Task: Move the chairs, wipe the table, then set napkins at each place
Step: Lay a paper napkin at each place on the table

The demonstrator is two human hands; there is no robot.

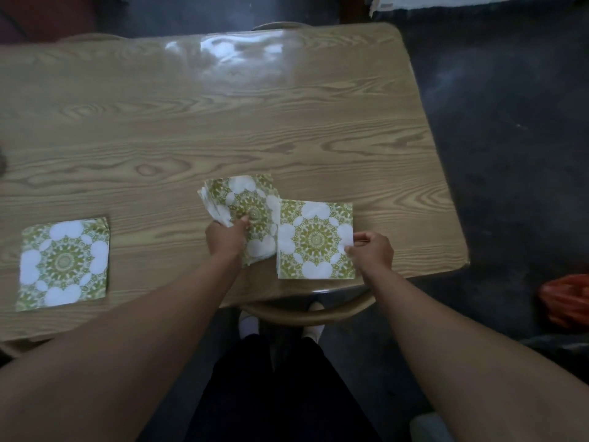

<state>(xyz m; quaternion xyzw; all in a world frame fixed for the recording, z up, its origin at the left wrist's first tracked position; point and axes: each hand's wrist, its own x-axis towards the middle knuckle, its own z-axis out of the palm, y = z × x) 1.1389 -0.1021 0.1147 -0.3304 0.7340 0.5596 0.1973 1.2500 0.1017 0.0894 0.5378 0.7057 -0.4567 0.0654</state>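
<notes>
A wooden table [223, 116] fills the view. One green-and-white patterned napkin [63, 261] lies flat near the front left edge. My left hand [227, 237] grips a stack of the same napkins [245, 208] just above the table near its front middle. My right hand [373, 250] pinches the right edge of a single napkin [315, 239], which lies flat at the front edge, right beside the stack.
A curved wooden chair back [306, 314] sits tucked under the table's front edge below my hands. Another chair top [277, 26] shows at the far edge. Dark floor lies to the right, with an orange bag [565, 299] on it.
</notes>
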